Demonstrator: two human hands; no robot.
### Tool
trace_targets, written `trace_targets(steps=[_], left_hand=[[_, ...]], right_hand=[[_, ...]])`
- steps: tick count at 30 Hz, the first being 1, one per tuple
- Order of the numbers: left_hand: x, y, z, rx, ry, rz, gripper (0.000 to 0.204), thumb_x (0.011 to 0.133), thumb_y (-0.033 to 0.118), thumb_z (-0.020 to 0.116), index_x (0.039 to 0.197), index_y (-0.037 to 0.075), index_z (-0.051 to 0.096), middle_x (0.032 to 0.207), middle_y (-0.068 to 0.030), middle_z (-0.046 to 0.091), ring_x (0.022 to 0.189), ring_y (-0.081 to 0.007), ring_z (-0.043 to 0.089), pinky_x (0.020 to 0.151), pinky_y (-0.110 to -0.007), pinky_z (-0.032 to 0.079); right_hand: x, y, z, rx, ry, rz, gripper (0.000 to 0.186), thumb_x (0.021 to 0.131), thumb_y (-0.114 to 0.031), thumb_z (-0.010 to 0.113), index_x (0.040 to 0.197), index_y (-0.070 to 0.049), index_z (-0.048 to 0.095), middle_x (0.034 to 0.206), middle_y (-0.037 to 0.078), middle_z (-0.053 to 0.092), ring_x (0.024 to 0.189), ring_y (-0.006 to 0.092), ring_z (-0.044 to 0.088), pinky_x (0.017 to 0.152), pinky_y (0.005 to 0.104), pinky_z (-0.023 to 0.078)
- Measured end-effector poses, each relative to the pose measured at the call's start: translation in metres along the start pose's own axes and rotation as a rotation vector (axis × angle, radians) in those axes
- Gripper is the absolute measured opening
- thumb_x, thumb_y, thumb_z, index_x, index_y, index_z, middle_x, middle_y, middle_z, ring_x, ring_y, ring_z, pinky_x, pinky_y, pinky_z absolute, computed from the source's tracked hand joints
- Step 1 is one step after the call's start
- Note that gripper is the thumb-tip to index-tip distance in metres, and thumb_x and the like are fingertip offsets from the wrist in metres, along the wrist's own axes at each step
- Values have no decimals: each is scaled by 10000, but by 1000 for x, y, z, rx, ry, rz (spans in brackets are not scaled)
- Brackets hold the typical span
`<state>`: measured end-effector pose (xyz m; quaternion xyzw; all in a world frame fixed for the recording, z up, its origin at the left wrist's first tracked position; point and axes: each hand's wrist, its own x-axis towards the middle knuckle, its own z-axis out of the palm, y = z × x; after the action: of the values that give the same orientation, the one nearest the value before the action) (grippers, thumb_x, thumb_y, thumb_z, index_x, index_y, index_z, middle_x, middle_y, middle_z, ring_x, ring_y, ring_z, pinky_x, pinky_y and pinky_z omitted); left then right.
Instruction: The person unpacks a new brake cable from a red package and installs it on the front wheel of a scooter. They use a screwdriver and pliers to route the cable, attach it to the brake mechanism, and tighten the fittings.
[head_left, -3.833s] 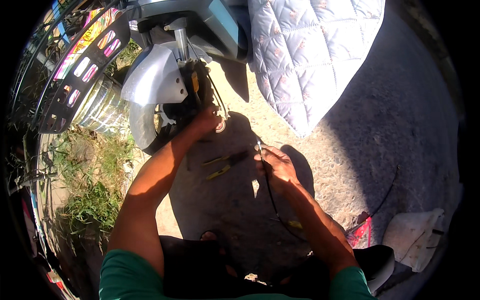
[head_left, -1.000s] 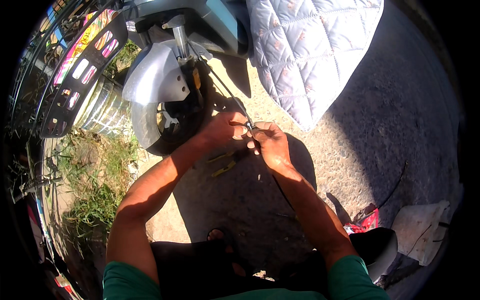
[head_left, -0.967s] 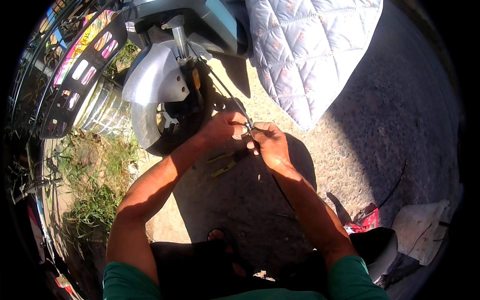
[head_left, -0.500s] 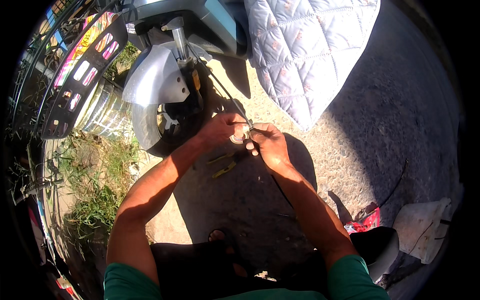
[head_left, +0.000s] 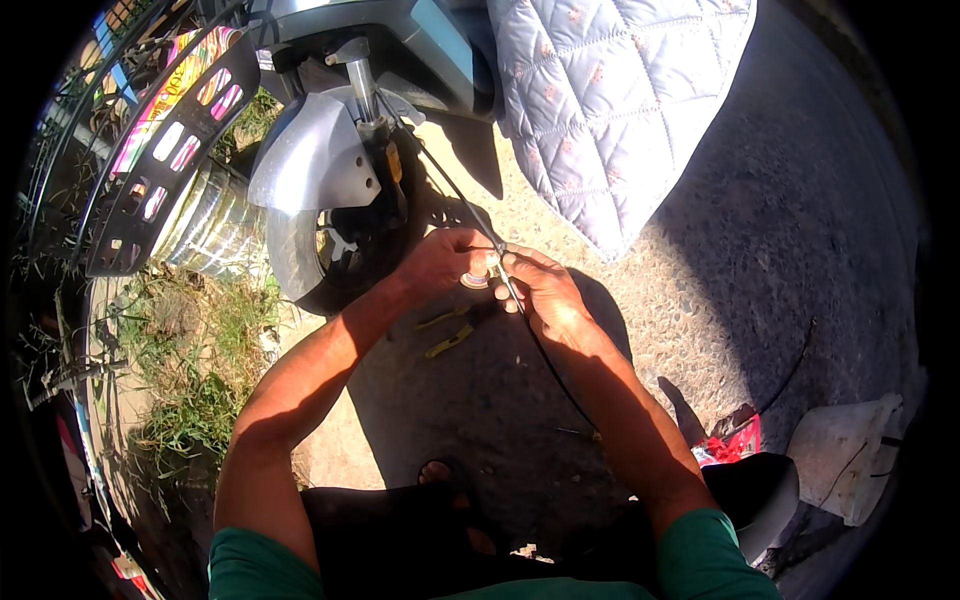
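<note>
A thin black cable (head_left: 449, 176) comes down from the front fork of a scooter and passes between my hands, then trails on below them. My left hand (head_left: 445, 259) is closed, its fingertips at a small joint in the cable. Just under those fingers is a small pale round piece (head_left: 474, 280), like a roll or spool; what grips it is hard to make out. My right hand (head_left: 546, 288) pinches the cable from the other side, thumb on top and fingers curled beneath. Below my left hand, yellow-handled pliers (head_left: 449, 341) lie on the shaded ground.
The scooter's front wheel under a silver mudguard (head_left: 312, 152) stands ahead on the left. A quilted white cover (head_left: 610, 110) hangs ahead. Left are a black slotted rack (head_left: 165, 165) and grass (head_left: 205, 390). At lower right are a white container (head_left: 838, 455) and a red package (head_left: 738, 440).
My right hand has turned a little, and the cable now runs over its fingers in plain sight. My left hand stays almost in place.
</note>
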<state>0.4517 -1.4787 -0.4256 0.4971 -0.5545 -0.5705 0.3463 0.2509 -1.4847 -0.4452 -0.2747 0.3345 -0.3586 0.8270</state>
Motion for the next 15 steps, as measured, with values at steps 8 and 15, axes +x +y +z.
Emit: trace_targets(steps=[8,15], left_hand=[[-1,12,4,110,24,-44,234,904,237,692,976,15,678,908,-3,653,854,-76,576,784,-261,471],[-9,14,1,192,37,-98,319,849,178,703,1110,0,662,973,-27,673,894,-99,598,818,-277,479]], right_hand=[[6,16,-7,-44,-12,-208,196,917,-73,660,1106,-27,639,852,35,653,628,91,579,502,218,439],[10,19,-9,-145,75,-336,231,898,-39,676,1127,-24,649,831,32,653,612,80,570,499,218,429]])
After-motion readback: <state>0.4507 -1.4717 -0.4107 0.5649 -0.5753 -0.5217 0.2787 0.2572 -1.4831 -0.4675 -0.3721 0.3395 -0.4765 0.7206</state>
